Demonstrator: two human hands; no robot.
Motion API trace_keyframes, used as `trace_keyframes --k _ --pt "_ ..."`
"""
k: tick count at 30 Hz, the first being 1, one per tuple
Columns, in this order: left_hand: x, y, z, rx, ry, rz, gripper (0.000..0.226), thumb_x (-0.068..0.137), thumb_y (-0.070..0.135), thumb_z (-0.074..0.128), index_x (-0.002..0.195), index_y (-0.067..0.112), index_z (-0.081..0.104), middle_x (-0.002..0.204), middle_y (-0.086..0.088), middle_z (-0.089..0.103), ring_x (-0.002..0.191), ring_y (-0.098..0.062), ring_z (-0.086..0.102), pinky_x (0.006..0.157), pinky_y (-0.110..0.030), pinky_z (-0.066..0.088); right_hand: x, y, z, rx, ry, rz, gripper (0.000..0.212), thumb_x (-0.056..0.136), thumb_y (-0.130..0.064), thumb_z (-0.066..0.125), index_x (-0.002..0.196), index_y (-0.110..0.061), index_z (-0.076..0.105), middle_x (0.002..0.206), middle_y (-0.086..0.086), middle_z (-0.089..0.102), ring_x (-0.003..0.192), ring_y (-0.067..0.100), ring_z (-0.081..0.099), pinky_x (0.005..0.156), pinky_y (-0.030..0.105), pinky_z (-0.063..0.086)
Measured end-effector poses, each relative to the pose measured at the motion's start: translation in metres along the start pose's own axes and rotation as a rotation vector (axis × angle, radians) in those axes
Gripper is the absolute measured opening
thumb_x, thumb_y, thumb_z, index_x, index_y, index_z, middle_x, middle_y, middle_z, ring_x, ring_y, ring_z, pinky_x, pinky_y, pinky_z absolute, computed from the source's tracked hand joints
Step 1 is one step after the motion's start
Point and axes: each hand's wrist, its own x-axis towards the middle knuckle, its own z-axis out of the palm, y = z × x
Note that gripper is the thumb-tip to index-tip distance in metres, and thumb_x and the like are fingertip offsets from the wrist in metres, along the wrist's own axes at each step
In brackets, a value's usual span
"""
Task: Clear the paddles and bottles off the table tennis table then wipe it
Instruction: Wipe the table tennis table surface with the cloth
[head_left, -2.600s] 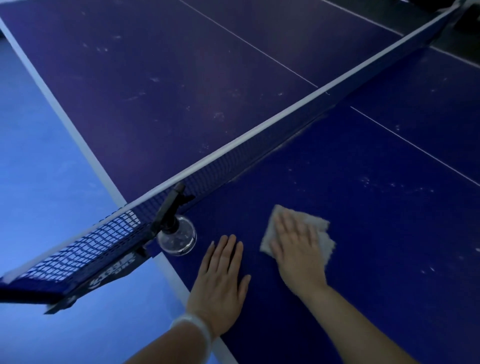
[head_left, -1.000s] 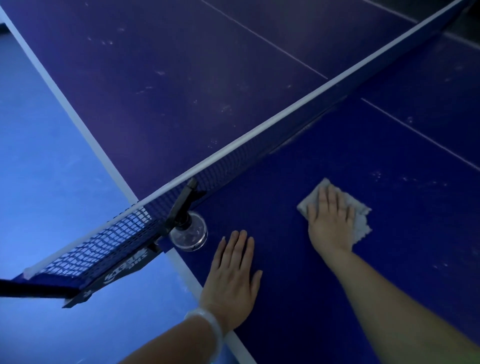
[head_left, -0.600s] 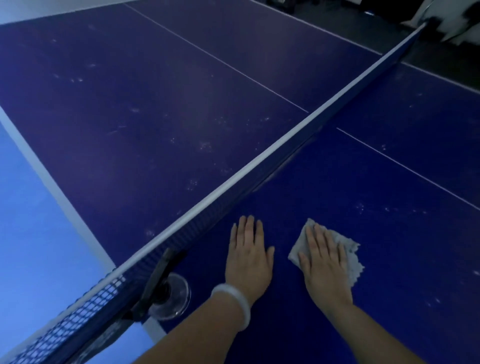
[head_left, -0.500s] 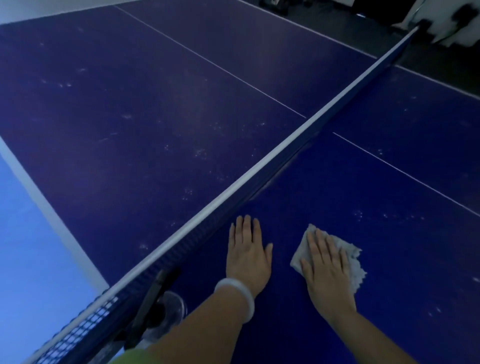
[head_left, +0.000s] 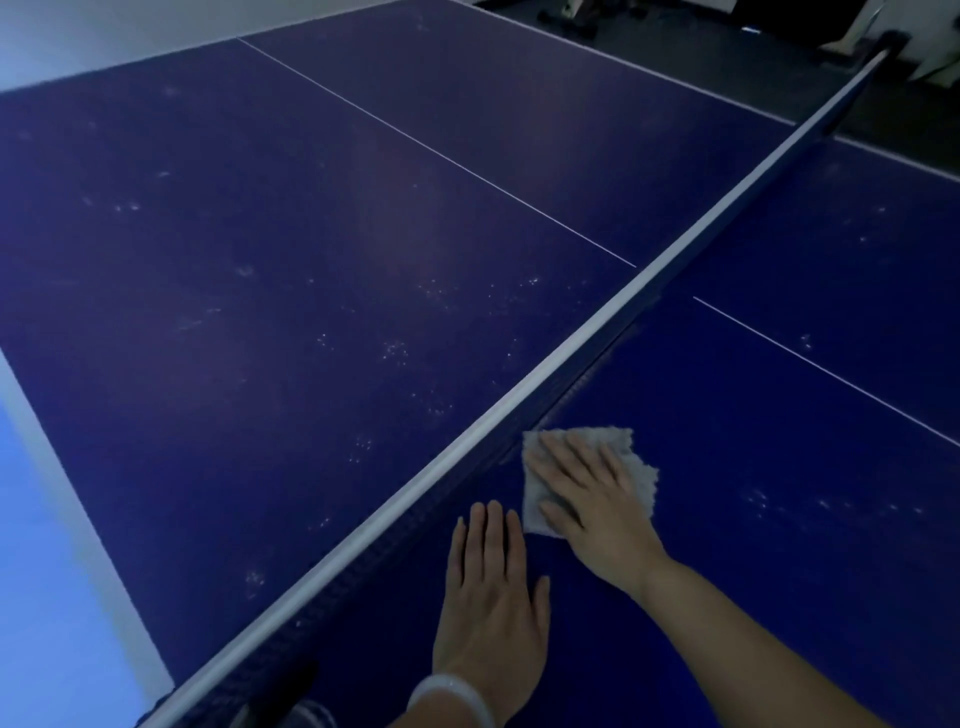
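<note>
Resting flat on the dark blue counter (head_left: 753, 545) nearest the camera, the left hand (head_left: 493, 597) lies palm down with its fingers straight and together, holding nothing; a pale band (head_left: 452, 699) circles its wrist. Just beyond it and to the right, the right hand (head_left: 592, 499) presses a crumpled white cloth (head_left: 636, 457) onto the counter, its fingers spread and nearly straight across the top of it, not curled round it. The cloth's far corner lies right beside the foot of the net (head_left: 519, 384), which runs from the near left edge to the far right. Pale speckled marks dot the counter on both sides of the net. A thin white line (head_left: 441, 156) crosses the half beyond the net. Farther still lies a dim floor (head_left: 727, 47).
</note>
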Motion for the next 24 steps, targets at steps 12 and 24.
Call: trace_keyframes --k 12,24 --pt "0.001 0.0 -0.003 0.027 -0.009 -0.03 0.066 0.101 0.046 0.018 0.138 0.002 0.05 0.144 -0.017 0.048 0.136 -0.028 0.044 0.11 -0.046 0.023 0.073 0.099 -0.02 -0.117 0.01 0.491 0.06 0.101 -0.03 0.014 0.155 -0.019 -0.01 0.164 0.003 -0.009 0.15 0.025 -0.004 0.121 0.049 0.004" --pt "0.0 0.0 0.002 0.044 0.016 -0.024 0.067 0.102 0.047 0.013 0.143 0.003 0.042 0.149 -0.016 0.042 0.141 -0.028 0.032 0.111 -0.047 0.023 0.053 0.159 -0.037 -0.08 0.035 0.547 0.059 0.1 -0.04 0.008 0.156 -0.022 0.001 0.164 0.003 0.003 0.15 0.021 0.003 0.12 0.048 0.007"
